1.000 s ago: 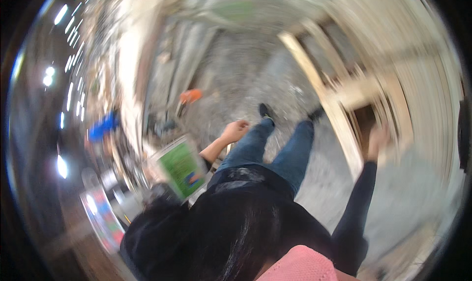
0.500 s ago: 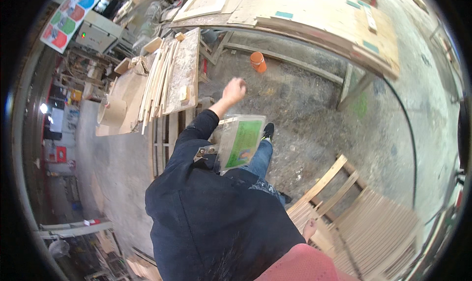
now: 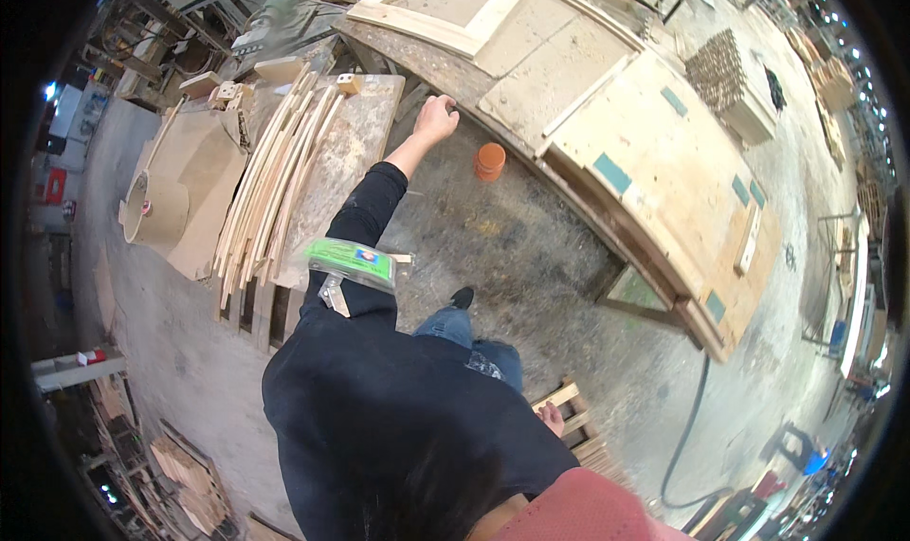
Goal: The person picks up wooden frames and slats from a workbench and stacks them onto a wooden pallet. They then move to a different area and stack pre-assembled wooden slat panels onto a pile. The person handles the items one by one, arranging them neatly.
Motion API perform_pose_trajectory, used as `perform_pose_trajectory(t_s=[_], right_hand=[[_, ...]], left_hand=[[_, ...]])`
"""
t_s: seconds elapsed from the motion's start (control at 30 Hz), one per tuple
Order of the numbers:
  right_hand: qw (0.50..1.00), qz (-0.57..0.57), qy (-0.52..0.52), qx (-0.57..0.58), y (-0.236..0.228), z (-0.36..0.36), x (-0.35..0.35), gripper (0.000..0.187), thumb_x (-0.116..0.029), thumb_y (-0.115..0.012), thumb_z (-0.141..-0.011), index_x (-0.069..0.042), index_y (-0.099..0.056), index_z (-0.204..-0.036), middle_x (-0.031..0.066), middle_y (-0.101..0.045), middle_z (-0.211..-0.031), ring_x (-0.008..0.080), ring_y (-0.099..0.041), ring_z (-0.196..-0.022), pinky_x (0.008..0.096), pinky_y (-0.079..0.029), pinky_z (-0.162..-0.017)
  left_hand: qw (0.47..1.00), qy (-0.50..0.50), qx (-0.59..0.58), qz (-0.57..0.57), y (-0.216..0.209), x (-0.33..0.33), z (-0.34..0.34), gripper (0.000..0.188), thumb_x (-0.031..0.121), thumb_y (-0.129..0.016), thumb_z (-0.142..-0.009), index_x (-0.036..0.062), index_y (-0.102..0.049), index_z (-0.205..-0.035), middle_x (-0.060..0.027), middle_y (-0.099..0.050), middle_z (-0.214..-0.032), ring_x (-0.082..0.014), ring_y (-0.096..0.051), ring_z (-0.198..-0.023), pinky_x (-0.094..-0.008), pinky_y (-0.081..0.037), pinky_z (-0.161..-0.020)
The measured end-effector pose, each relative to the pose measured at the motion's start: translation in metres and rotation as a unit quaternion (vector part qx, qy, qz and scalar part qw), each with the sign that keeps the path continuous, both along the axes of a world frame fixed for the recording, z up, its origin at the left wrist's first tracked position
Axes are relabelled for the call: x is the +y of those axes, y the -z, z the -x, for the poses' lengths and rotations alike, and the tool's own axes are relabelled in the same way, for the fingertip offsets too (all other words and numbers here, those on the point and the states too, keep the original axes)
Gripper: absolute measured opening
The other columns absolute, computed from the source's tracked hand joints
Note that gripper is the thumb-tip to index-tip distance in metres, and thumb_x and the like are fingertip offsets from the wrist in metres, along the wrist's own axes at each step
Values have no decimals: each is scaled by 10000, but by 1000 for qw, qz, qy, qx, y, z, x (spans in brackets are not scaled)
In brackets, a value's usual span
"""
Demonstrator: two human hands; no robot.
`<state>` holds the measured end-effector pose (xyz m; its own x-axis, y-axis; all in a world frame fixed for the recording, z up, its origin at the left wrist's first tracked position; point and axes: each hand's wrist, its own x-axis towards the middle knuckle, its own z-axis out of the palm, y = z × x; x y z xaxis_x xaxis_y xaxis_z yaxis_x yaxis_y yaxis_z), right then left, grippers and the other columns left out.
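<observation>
My left hand [image 3: 437, 119] is stretched forward in the air, its fingers loosely bent and apart with nothing in them. It appears near the edge of a long wooden worktable [image 3: 502, 135]. Low at my side, partly behind my body, hangs my right hand [image 3: 551, 418], fingers loosely bent and nothing visible in them. Beyond it, slatted wood [image 3: 574, 410] shows lower down. A clear badge holder with a green card [image 3: 349, 261] hangs from a clip over my left arm.
Long thin wood strips [image 3: 275, 176] lie on a dusty board [image 3: 355, 129] at left. An orange container [image 3: 489, 162] stands on the floor beside the worktable. On the worktable rests a wooden frame [image 3: 374, 15]. A dark hose [image 3: 684, 446] curves over the floor at right.
My view has turned and moved forward, bringing the worktable closer. My left hand now appears near its edge, the badge has swung left, and the slatted wood has mostly passed behind my body.
</observation>
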<state>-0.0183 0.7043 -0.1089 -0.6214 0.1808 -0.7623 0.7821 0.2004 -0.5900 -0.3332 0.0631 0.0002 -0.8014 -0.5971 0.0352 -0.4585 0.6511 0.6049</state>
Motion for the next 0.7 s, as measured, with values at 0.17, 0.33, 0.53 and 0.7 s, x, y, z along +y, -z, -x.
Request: perform_pose_trajectory(t_s=[0.17,0.33,0.53,0.7], right_hand=[[994,-25,-109,7,3,97,-11,278,-157,-595,-949,-40,-595,-1200,45,-674,-898,116,-642,-767,260,-480,-586],[993,98,32,-66,19,178,-11,167,-90,-605,-937,7,-598,-1073,54,-630,-777,120,-567,-612,251,-441,-531],[964,-59,-259,-3,-5,270,-49,287,-177,-617,-930,14,-602,-1143,111,-673,-887,190,-635,-752,306,-509,-663],[895,-99,-435,-22,-57,352,-136,409,-282,-622,-926,-23,-598,-1242,166,-678,-1107,250,-639,-1058,350,-489,-902]], left_hand=[[999,-27,5,17,-22,-46,53,450,227,-617,-834,34,-538,-1233,-225,-547,-1251,-371,-527,-1178,-447,-437,-990],[996,-39,-30,77,-50,-72,77,591,221,-592,-851,35,-384,-1373,-235,-482,-1331,-384,-492,-1224,-466,-419,-1015],[987,-24,-100,127,-65,-119,115,609,104,-533,-842,55,-354,-1421,-185,-446,-1398,-356,-474,-1258,-464,-430,-1005],[962,22,-174,209,-46,-195,144,655,14,-556,-815,85,-351,-1433,-142,-436,-1424,-322,-446,-1296,-452,-452,-988]])
